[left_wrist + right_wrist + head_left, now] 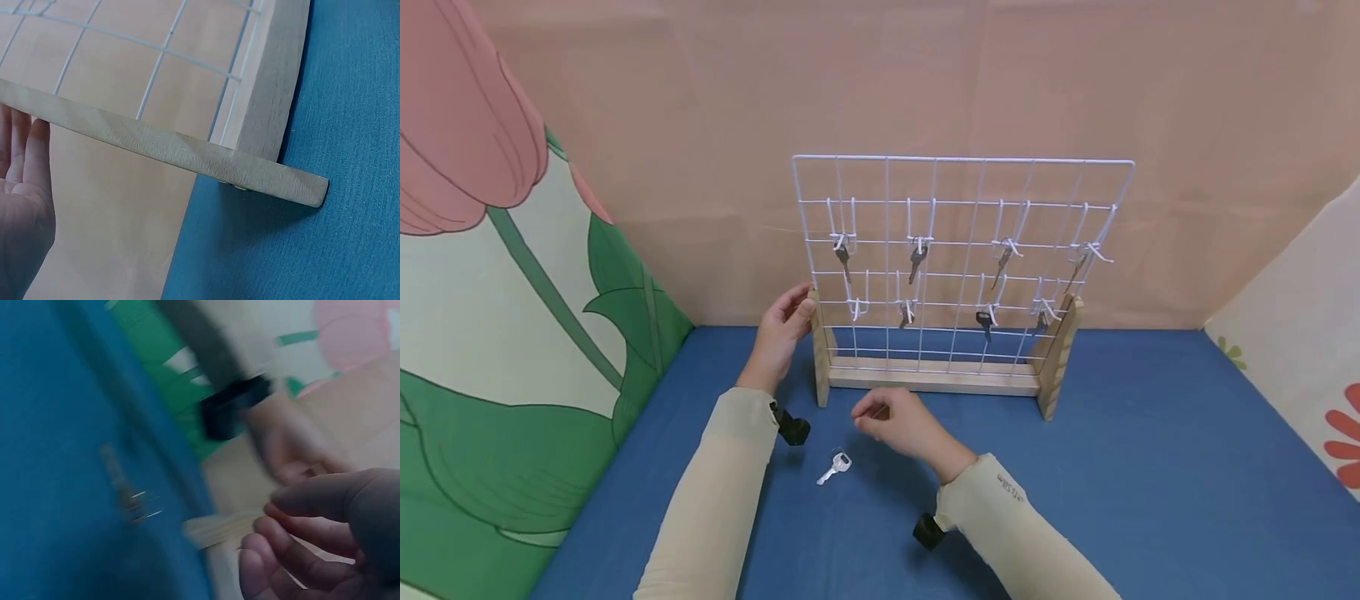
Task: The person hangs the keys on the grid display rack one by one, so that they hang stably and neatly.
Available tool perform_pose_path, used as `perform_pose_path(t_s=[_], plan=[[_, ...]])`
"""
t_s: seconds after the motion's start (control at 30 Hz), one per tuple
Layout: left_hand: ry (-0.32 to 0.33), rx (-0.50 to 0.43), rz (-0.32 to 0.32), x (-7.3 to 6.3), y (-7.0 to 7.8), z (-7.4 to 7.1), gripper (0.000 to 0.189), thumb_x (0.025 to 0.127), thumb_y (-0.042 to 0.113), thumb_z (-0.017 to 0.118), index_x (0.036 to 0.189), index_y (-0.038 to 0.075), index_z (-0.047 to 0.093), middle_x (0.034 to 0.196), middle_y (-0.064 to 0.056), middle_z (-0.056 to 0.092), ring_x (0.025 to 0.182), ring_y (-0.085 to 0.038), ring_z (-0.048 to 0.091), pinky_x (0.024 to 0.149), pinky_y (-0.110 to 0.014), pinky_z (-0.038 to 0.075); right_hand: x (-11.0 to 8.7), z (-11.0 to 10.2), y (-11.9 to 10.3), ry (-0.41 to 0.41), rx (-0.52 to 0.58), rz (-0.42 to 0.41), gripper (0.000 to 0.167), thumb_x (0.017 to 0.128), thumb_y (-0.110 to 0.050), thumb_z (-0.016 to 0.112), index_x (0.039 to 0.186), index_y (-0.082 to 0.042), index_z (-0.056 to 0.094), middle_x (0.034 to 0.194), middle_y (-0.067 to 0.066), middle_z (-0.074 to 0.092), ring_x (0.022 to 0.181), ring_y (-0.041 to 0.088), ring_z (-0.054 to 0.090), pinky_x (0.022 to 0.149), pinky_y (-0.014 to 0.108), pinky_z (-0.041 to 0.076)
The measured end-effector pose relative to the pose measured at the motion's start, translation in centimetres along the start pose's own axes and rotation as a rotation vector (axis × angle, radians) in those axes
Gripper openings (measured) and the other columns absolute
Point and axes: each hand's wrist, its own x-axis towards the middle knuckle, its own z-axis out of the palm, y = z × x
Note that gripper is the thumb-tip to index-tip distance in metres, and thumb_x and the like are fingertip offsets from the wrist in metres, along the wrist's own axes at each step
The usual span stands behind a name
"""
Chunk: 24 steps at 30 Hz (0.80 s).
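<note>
At the left wooden side post (822, 350) of a white wire rack (958, 275), my left hand (781, 337) touches the post's upper part. Seen from the left wrist, fairly straight fingers (37, 156) meet that post, their tips hidden by it. My right hand (898, 425) hovers over the blue cloth in front of the rack, fingers loosely bent with nothing visible between them. Just left of and nearer than it lies a silver key (837, 467) with a ring. The right wrist view shows this key (128, 497) blurred.
Several keys, such as a dark one (917, 258), hang from white double hooks in two rows on the grid. The lower-left hook (857, 310) holds no key. A wooden base bar (932, 379) joins both posts. Behind stands a tan backdrop (662, 167).
</note>
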Motion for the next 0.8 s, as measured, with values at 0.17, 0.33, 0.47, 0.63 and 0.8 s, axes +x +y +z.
perform_pose_path(t_s=[0.17,0.33,0.47,0.63,0.8], plan=[[0.003,0.018,-0.006,-0.2,0.1,-0.1,0.054,0.104,0.024,0.057,0.151,0.003,0.043,0.139,-0.014,0.051,0.119,-0.018,0.055,0.111,-0.041,0.043,0.9,2.0,2.3,-0.089,-0.049,0.055,0.006,0.093,-0.008,0.073,0.096,-0.004,0.076,0.077,-0.002,0.064,0.063,0.011,0.056,0.057,0.024,0.049],[0.0,0.012,-0.008,-0.3,0.1,-0.1,0.054,0.103,0.025,0.057,0.152,0.004,0.044,0.143,-0.017,0.048,0.121,-0.02,0.055,0.11,-0.04,0.044,1.5,3.3,3.0,-0.117,-0.061,0.092,0.002,0.091,-0.006,0.075,0.089,-0.005,0.076,0.072,-0.003,0.063,0.058,0.01,0.055,0.054,0.022,0.049],[0.003,0.017,-0.007,-0.3,0.0,-0.1,0.054,0.103,0.026,0.056,0.152,0.005,0.044,0.14,-0.013,0.05,0.121,-0.019,0.055,0.111,-0.041,0.044,1.8,3.8,3.0,-0.111,-0.096,0.075,0.006,0.09,-0.004,0.076,0.084,-0.006,0.077,0.071,-0.004,0.063,0.061,0.009,0.053,0.056,0.021,0.047],[0.003,0.018,0.002,-0.2,0.1,0.0,0.053,0.104,0.025,0.056,0.151,0.005,0.044,0.132,-0.005,0.054,0.12,-0.019,0.055,0.108,-0.036,0.046,1.9,4.2,3.1,-0.093,-0.127,0.061,0.009,0.089,-0.003,0.076,0.081,-0.007,0.077,0.07,-0.005,0.063,0.067,0.008,0.052,0.059,0.022,0.045],[-0.007,-0.006,0.006,-0.2,0.2,0.1,0.051,0.105,0.019,0.054,0.151,0.001,0.043,0.134,-0.012,0.052,0.123,-0.027,0.053,0.101,-0.028,0.051,1.8,4.3,3.2,-0.062,-0.124,0.016,0.01,0.09,-0.003,0.074,0.081,-0.008,0.076,0.07,-0.006,0.063,0.065,0.007,0.052,0.059,0.021,0.044]])
